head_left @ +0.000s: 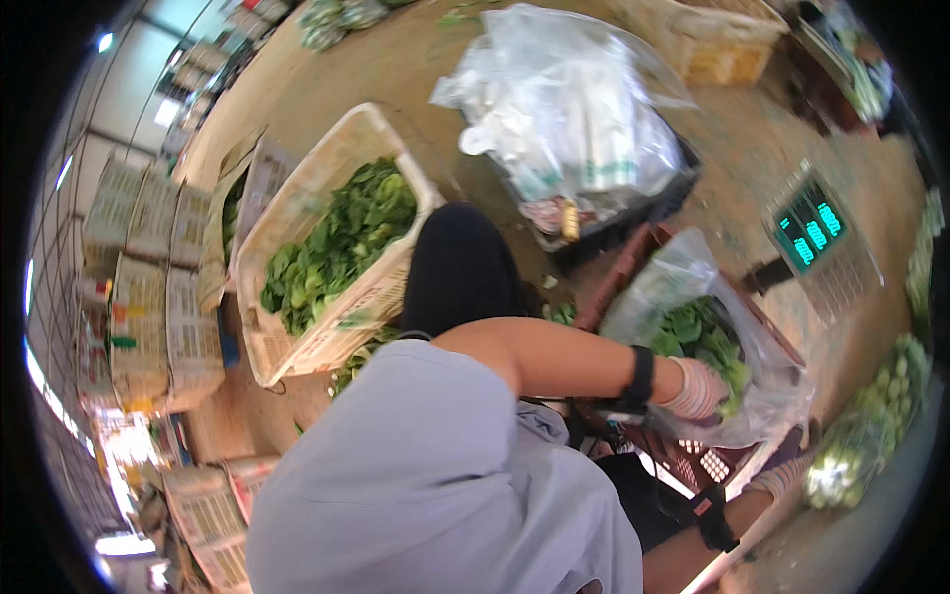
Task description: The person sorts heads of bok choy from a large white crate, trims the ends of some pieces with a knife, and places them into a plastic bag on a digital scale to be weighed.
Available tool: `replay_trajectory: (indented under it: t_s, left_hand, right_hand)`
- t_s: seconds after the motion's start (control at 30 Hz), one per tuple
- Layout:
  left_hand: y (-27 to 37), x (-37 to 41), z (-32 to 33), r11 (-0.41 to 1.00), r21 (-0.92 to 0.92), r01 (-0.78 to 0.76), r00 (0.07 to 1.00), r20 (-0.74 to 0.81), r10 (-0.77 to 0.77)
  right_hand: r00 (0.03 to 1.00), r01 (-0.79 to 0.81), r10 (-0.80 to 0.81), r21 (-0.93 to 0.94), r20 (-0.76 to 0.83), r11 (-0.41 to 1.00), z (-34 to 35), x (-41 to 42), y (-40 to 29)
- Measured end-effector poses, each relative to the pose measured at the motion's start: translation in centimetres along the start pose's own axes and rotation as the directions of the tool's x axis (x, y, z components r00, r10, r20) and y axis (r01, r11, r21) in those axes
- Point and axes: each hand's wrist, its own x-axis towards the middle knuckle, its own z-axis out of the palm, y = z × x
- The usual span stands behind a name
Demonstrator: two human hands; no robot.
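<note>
My left hand [699,390], in a striped knit glove, reaches inside a clear plastic bag [779,390]. It touches leafy greens [694,327] with pale stems; its fingertips are partly hidden, so its grip is unclear. The bag lines a dark red plastic crate [764,319], with its mouth spread open over the rim. My right hand [788,462], gloved the same way, is at the crate's near corner beside the bag's edge. Its fingers are blurred, and I cannot tell whether they hold the bag or the crate. Black straps circle both my wrists.
A digital scale display [816,230] stands beyond the crate. Bagged vegetables [868,431] lie at the right. A black crate [683,171] bears a pile of plastic bags [571,111]. Left of my knee, a pale crate [256,334] holds more greens [341,245]. Stacked crates [141,334] stand farther left.
</note>
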Motion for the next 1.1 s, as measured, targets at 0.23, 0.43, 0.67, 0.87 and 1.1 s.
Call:
replay_trajectory:
  t_s: [0.23,0.43,0.67,0.87,1.1]
  left_hand:
    - [6.4,-27.6,-13.6,0.823,-0.045,-0.566,0.813,-0.197,0.549]
    - [5.7,-40.3,-14.4,0.878,0.146,-0.455,0.859,-0.187,0.476]
    - [-5.3,-48.4,-18.1,0.94,0.216,-0.263,0.904,-0.284,0.318]
    - [-40.5,-51.0,-18.2,0.521,-0.185,0.833,0.236,-0.733,-0.638]
    - [-50.2,-43.1,-7.7,0.026,-0.717,0.696,-0.151,-0.182,-0.972]
  right_hand:
    - [0.616,0.787,-0.769,-0.092,0.169,0.61,4.2,-2.4,-6.4]
    - [0.798,0.327,-0.361,0.157,0.482,0.932,16.5,-14.7,-14.9]
    - [0.49,0.679,-0.57,0.122,0.659,0.724,22.7,-24.3,-17.3]
    - [0.574,0.596,-0.425,-0.002,0.7,0.803,22.8,-25.6,-17.0]
    - [0.56,0.572,-0.332,-0.065,0.76,0.818,24.5,-26.3,-16.8]
